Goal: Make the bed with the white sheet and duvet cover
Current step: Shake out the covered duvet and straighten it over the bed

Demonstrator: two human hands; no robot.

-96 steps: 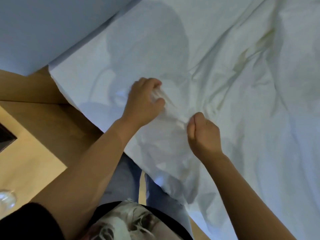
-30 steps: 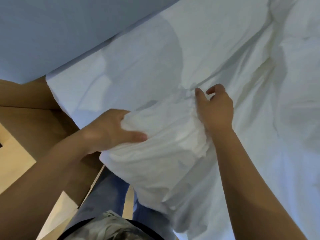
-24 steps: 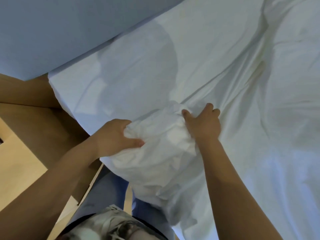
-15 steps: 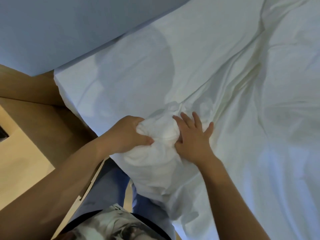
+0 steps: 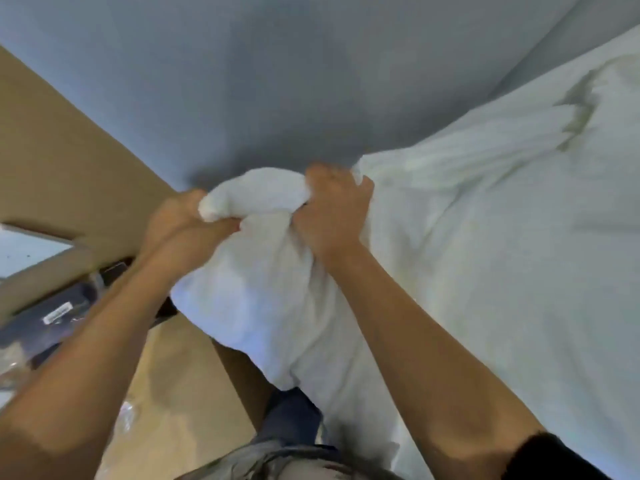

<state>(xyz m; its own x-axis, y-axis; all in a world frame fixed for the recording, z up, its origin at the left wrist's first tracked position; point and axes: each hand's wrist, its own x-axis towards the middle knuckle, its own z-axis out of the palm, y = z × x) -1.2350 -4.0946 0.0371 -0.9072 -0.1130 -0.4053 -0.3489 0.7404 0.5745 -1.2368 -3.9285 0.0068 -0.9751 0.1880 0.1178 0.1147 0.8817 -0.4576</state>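
The white duvet cover (image 5: 485, 237) spreads wrinkled over the bed on the right. Its bunched corner (image 5: 263, 271) bulges at centre, lifted up against the grey-blue headboard (image 5: 277, 81). My left hand (image 5: 180, 223) grips the left side of that bunch, thumb pressed into the cloth. My right hand (image 5: 332, 216) clutches the top of the bunch from the right, fingers curled into the fabric. A loose flap of the cover hangs down in front of my legs.
A tan wooden wall panel (image 5: 52, 161) runs along the left. Below it sits a bedside surface with a dark labelled item (image 5: 55, 317) and clear plastic (image 5: 10, 368). The light wooden floor (image 5: 180, 393) and my jeans (image 5: 291, 420) show at the bottom.
Both hands have lifted the bunched corner up and away toward the headboard. My right hand went from flat on the cloth to clutching it. The camera tilted upward.
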